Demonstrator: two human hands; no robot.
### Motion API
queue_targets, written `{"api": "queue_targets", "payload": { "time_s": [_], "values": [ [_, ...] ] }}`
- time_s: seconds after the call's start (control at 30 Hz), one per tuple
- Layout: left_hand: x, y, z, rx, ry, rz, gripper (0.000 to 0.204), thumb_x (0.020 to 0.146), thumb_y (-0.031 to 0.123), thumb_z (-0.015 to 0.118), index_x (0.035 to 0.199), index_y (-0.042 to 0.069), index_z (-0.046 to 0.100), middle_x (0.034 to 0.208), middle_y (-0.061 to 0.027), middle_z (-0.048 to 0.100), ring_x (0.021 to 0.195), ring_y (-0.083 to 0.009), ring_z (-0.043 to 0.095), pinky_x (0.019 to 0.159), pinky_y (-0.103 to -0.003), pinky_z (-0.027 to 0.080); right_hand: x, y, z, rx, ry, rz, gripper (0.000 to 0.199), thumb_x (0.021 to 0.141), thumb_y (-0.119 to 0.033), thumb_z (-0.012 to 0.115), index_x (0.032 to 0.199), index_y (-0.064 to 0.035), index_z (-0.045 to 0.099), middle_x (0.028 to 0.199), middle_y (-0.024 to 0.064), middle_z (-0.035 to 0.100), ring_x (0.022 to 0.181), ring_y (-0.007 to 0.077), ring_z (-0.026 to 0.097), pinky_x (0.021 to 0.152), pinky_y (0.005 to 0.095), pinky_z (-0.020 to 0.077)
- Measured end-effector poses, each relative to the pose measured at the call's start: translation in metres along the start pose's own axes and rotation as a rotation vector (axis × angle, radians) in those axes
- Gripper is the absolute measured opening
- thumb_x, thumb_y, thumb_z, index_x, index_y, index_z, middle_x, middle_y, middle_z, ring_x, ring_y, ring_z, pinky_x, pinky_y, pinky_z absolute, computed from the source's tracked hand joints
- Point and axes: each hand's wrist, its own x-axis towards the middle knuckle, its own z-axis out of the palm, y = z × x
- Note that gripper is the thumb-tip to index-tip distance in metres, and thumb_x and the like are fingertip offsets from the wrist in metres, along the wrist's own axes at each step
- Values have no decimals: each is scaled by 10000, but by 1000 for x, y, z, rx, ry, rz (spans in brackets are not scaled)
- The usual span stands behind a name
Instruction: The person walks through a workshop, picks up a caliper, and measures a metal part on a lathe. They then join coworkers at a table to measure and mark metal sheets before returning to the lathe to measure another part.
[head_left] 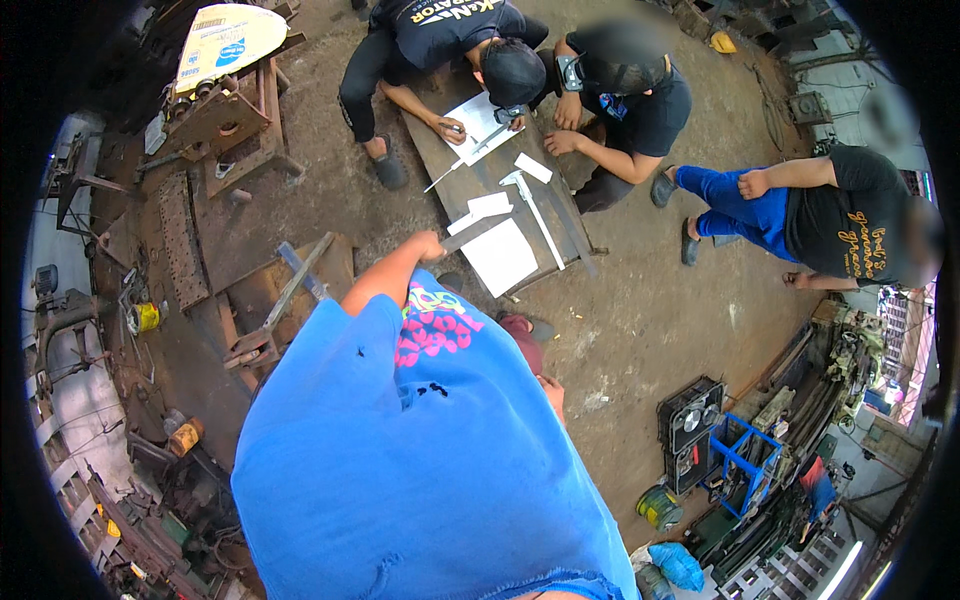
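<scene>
The person's left hand (428, 245) is reaching out over the low dark workbench (440, 160), clenched around one end of a flat grey metal strip (478, 231) that is lying across a white sheet (500, 256). The right hand (553, 392) is hanging low beside the blue shirt (420, 470), and whether it is closed or open I cannot tell, as it is mostly hidden. Keeping the strip flat and steady against the paper edge looks like the careful way here. A cream sack with a blue label (225, 40) is leaning at the upper left; a yellow roll (146, 317) is sitting at the left.
</scene>
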Motion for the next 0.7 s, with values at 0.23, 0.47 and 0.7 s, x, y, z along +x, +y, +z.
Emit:
{"api": "queue_targets", "payload": {
  "time_s": [0.23, 0.47, 0.7],
  "values": [
    [-14, 8, 3, 57, 60, -35, 510, 817, 430, 705, 1065, -15, 705, 901, -192, 724, 742, -293, 721, 737, -404, 570, -4, 5, -1, 28, -14, 29, 315, 923, -104, 629, 1187, 63, 596, 920, 126, 689, 665, 174, 638, 555, 285, 521],
    [-10, 16, 16, 152, 6, -6, 527, 789, 404, 743, 1124, 1, 687, 1182, -201, 661, 1085, -343, 649, 913, -410, 529, 11, 39, -5, 45, 3, 29, 328, 919, -108, 626, 1196, 65, 595, 1000, 139, 687, 716, 193, 649, 582, 306, 537],
    [-2, 12, 44, 185, 80, 1, 490, 766, 317, 687, 1145, 5, 683, 1197, -233, 641, 1123, -358, 626, 958, -423, 506, 31, 73, -29, 105, 5, 196, 246, 911, -122, 591, 1120, 4, 622, 864, 78, 659, 741, 185, 675, 525, 312, 513]
  ]
}}
